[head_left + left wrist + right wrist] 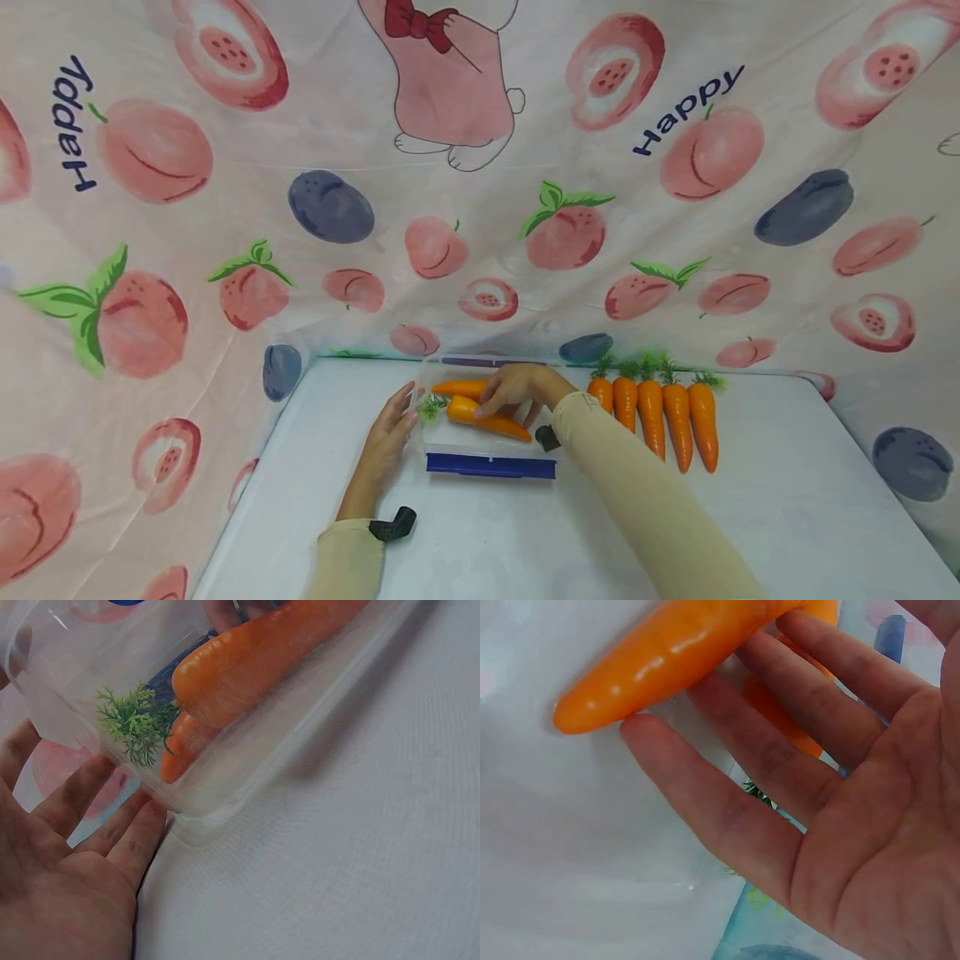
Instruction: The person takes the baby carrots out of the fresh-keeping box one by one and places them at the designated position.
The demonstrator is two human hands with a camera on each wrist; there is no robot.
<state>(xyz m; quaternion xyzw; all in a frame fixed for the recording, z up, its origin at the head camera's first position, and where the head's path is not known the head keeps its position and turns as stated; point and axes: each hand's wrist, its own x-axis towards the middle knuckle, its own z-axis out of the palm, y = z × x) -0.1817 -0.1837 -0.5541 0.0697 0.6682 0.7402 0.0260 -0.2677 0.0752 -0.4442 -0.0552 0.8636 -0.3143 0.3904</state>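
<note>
A clear plastic box (450, 440) with blue side flaps (491, 467) stands on the table. Two orange carrots are inside. The nearer carrot (495, 425) lies with its thick end to the left. Behind it is the other carrot (453, 388), partly covered by my right hand (517, 390). That hand reaches into the box and holds the nearer carrot, thumb on one side and fingertips along the other (682, 652). My left hand (390, 429) touches the box's left wall with extended fingers (139, 836). A green leafy top (139, 720) shows inside this wall.
Several more carrots (678, 417) with green tops lie in a row right of the box, beside my right forearm. A white table (480, 542) extends toward me. Behind it hangs a fruit-print cloth (420, 192).
</note>
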